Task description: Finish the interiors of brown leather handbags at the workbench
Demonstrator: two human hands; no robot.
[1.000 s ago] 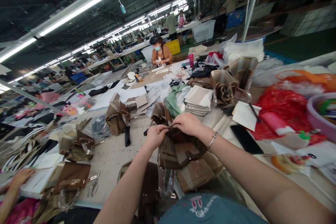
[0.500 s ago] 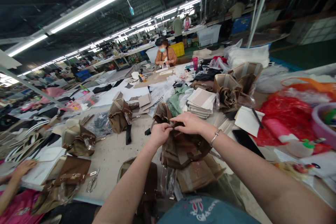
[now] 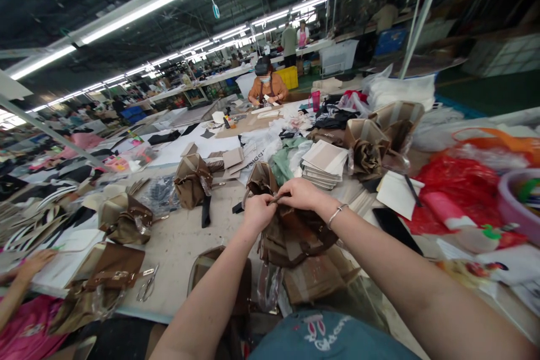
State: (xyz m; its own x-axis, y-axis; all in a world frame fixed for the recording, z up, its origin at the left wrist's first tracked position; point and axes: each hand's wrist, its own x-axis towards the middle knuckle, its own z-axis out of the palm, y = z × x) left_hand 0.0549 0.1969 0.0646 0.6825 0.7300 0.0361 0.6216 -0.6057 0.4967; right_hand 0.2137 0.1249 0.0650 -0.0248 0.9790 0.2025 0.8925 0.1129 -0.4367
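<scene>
A brown handbag [image 3: 291, 239] lies on the table right in front of me, its body crumpled and partly covered by my hands. My left hand [image 3: 259, 212] pinches its upper edge. Close beside it, my right hand [image 3: 301, 194], with a bracelet at the wrist, grips the same edge between thumb and fingers. The two sets of fingertips nearly meet. Just beyond them another brown bag piece [image 3: 261, 175] stands with its opening up. Flat brown pieces [image 3: 310, 281] lie under the handbag, nearest my body.
More brown bags [image 3: 192, 180] stand to the left, with scissors [image 3: 148, 284] nearby. A stack of beige panels [image 3: 324, 160] is behind my right hand. On the right lie a black phone [image 3: 396, 230], a red plastic bag [image 3: 455, 180] and a purple basin [image 3: 518, 197]. A co-worker's hand [image 3: 37, 261] rests at far left.
My right hand has drawn slightly left and its fingers have closed in near my left hand. Both hands stay on the bag's edge. The view has shifted slightly.
</scene>
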